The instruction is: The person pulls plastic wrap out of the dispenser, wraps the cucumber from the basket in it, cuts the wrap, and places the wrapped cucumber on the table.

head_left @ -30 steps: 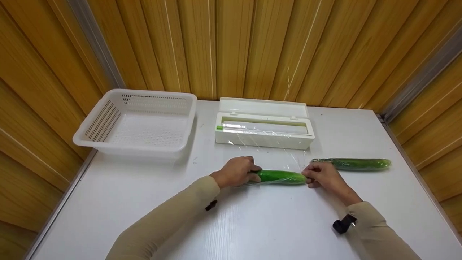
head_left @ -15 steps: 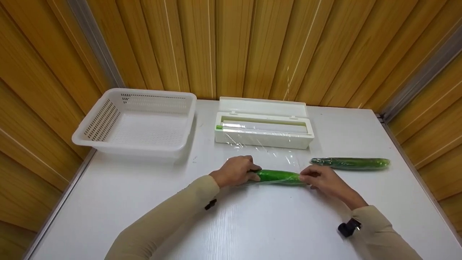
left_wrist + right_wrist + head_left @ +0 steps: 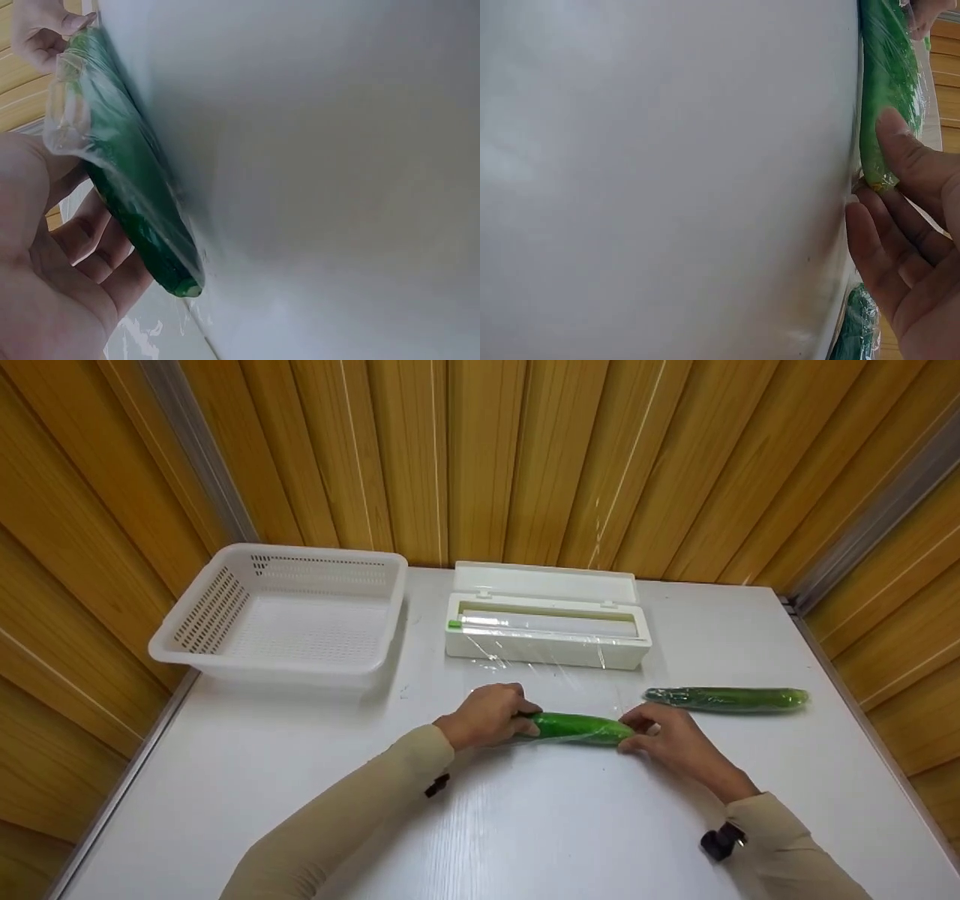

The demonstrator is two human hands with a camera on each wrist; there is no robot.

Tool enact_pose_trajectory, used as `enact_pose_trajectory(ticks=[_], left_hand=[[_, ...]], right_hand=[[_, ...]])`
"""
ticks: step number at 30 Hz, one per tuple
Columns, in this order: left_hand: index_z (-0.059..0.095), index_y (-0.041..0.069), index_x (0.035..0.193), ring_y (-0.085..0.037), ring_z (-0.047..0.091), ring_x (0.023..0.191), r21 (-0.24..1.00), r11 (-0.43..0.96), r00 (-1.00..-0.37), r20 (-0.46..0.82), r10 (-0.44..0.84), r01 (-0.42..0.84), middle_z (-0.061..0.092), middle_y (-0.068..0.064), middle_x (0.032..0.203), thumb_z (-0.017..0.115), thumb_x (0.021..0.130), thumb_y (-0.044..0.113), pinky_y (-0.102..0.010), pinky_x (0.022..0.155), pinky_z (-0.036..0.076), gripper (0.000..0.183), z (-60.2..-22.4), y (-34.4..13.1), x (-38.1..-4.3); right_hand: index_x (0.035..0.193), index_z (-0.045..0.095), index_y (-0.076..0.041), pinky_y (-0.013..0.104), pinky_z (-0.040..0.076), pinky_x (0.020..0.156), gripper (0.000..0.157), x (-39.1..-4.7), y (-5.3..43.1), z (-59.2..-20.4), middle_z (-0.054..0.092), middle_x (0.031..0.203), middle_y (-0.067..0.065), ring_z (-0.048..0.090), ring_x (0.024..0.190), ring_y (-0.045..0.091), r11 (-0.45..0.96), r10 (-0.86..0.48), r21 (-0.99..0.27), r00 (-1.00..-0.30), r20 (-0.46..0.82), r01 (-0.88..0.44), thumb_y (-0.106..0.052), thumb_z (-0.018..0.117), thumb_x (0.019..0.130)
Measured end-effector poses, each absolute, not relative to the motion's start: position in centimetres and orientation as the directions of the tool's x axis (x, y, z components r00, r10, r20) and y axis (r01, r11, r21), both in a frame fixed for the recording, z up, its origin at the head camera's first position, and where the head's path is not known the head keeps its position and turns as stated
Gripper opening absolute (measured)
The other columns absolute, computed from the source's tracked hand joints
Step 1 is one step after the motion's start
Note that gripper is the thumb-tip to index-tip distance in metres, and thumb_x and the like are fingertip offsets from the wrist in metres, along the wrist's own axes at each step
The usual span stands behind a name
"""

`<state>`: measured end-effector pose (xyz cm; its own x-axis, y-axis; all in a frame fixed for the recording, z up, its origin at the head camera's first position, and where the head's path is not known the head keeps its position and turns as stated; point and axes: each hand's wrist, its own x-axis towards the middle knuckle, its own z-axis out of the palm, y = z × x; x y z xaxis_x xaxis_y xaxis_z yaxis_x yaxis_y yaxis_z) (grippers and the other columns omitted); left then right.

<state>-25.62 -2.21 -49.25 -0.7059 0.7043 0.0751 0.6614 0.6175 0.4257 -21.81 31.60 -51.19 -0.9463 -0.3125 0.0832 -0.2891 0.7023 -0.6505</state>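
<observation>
A green cucumber (image 3: 574, 727) lies crosswise on the white table, partly covered by clear cling film (image 3: 112, 112). My left hand (image 3: 486, 715) holds its left part, fingers behind it and thumb in front. In the left wrist view the film drapes loosely over the cucumber and its dark end sticks out. My right hand (image 3: 675, 741) grips the lighter right end; in the right wrist view the thumb (image 3: 907, 154) presses its side and the fingers sit by its tip. The film stretches back to a white cling film dispenser (image 3: 547, 651) with its lid up.
A second cucumber (image 3: 757, 700), wrapped in film, lies at the right behind my right hand. To the left stands a white perforated basket (image 3: 300, 666). Wood-patterned panels (image 3: 487, 457) rise behind the table.
My right hand has shifted slightly left, from the film at the cucumber's tip onto its right end, with thumb and fingers now spread around it. The left hand stays in place.
</observation>
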Motion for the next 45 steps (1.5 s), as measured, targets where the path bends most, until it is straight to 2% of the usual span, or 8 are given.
enact_pose_trajectory(ticks=[8,14,21,26,32,39,42,45], left_hand=[[0.079,0.011,0.127,-0.011,0.064,0.087,0.461,0.629,-0.738,0.092,0.668,0.627,0.077,-0.004,0.106,0.082,0.096,0.031,-0.029,0.077,0.052,0.037,-49.7,-2.6,-25.4],[0.08,0.009,0.124,-0.014,0.071,0.099,0.466,0.629,-0.746,0.108,0.657,0.622,0.079,-0.003,0.113,0.082,0.096,0.03,-0.031,0.085,0.055,0.035,-49.7,-2.8,-25.2],[0.081,0.008,0.12,-0.013,0.073,0.099,0.549,0.59,-0.756,0.126,0.642,0.593,0.079,-0.002,0.111,0.083,0.096,0.026,-0.029,0.086,0.055,0.03,-49.6,-3.6,-25.0],[0.083,0.008,0.112,-0.016,0.072,0.099,0.553,0.551,-0.757,0.257,0.6,0.625,0.079,-0.001,0.106,0.082,0.097,0.023,-0.032,0.088,0.056,0.022,-49.4,-4.7,-24.7],[0.081,0.01,0.094,-0.012,0.065,0.077,0.531,0.48,-0.71,0.429,0.559,0.698,0.072,0.004,0.085,0.079,0.099,0.021,-0.026,0.071,0.054,0.012,-49.2,-6.5,-23.9],[0.081,0.011,0.093,-0.013,0.068,0.08,0.477,0.533,-0.702,0.315,0.639,0.699,0.069,0.004,0.09,0.094,0.078,0.046,-0.025,0.074,0.055,0.04,-50.2,-8.8,-22.4],[0.083,0.013,0.094,-0.009,0.067,0.081,0.427,0.563,-0.699,0.305,0.647,0.707,0.068,0.006,0.091,0.094,0.081,0.039,-0.025,0.076,0.057,0.031,-50.8,-9.3,-21.9],[0.084,0.014,0.091,-0.004,0.064,0.079,0.452,0.562,-0.716,0.333,0.614,0.693,0.066,0.008,0.089,0.089,0.089,0.029,-0.023,0.073,0.055,0.016,-51.1,-9.7,-21.8]], right_hand=[[0.104,0.079,-0.011,0.032,0.054,0.085,0.029,-22.1,31.5,-52.0,0.071,0.095,-0.005,0.067,0.089,0.015,0.692,-0.307,-0.658,-0.946,0.105,-0.297,-0.02,0.093,0.08],[0.102,0.079,-0.011,0.027,0.054,0.083,0.026,-22.1,31.5,-51.9,0.07,0.096,-0.004,0.066,0.09,0.015,0.686,-0.306,-0.667,-0.947,0.098,-0.291,-0.017,0.093,0.081],[0.104,0.079,-0.012,0.027,0.053,0.081,0.026,-22.2,31.8,-51.7,0.069,0.098,-0.004,0.066,0.091,0.014,0.699,-0.311,-0.657,-0.947,0.076,-0.282,-0.02,0.092,0.083],[0.103,0.078,-0.012,0.028,0.053,0.083,0.025,-22.3,31.8,-51.5,0.069,0.098,-0.004,0.065,0.092,0.015,0.703,-0.319,-0.651,-0.945,0.071,-0.286,-0.021,0.091,0.084],[0.103,0.078,-0.012,0.028,0.054,0.084,0.025,-22.4,31.9,-51.6,0.069,0.097,-0.004,0.065,0.092,0.015,0.694,-0.324,-0.662,-0.944,0.067,-0.285,-0.021,0.091,0.084],[0.103,0.078,-0.012,0.029,0.054,0.084,0.025,-22.4,31.8,-51.5,0.069,0.098,-0.004,0.066,0.092,0.016,0.693,-0.332,-0.659,-0.941,0.067,-0.292,-0.022,0.091,0.084],[0.103,0.078,-0.012,0.029,0.054,0.084,0.025,-22.4,31.7,-51.4,0.069,0.098,-0.003,0.066,0.092,0.017,0.698,-0.331,-0.654,-0.941,0.064,-0.29,-0.022,0.091,0.084],[0.103,0.078,-0.012,0.028,0.054,0.084,0.025,-22.4,31.7,-51.3,0.069,0.098,-0.003,0.066,0.092,0.017,0.696,-0.329,-0.658,-0.942,0.063,-0.287,-0.022,0.091,0.084]])
